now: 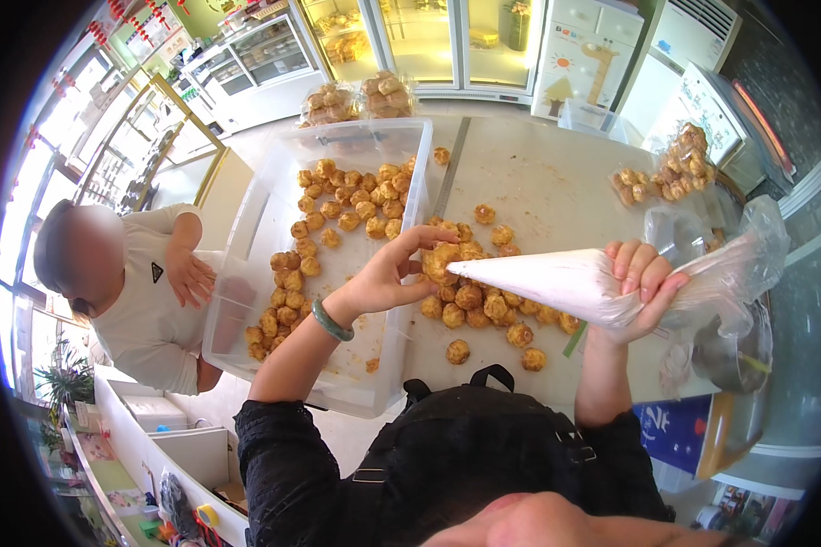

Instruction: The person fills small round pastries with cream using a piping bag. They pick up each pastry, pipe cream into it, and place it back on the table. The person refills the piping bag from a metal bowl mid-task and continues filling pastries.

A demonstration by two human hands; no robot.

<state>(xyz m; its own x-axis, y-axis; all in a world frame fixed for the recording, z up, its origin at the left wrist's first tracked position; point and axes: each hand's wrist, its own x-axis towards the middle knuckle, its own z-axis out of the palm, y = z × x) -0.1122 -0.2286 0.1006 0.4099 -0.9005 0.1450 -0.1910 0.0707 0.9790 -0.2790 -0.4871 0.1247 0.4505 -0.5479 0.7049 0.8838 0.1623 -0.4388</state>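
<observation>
My left hand (400, 270), with a green bangle on its wrist, holds a golden cream puff (440, 263) above the table. In my right hand (640, 287) is the gathered end of a plastic piping bag (554, 277) filled with pale pink cream. The bag's tip meets the puff's right side; whether it is inside the shell cannot be told. Below my hands, a pile of cream puffs (468, 297) lies on the pale work table (540, 161). To the left, a clear plastic bin (419, 181) holds many more puffs along its far and left parts.
A co-worker (157, 287) stands left of the bin. Bagged puffs (388, 96) stand beyond it, and more bags (684, 164) lie at the back right. A metal bowl (732, 352) is near my right forearm. A metal ruler strip (453, 164) runs across the table.
</observation>
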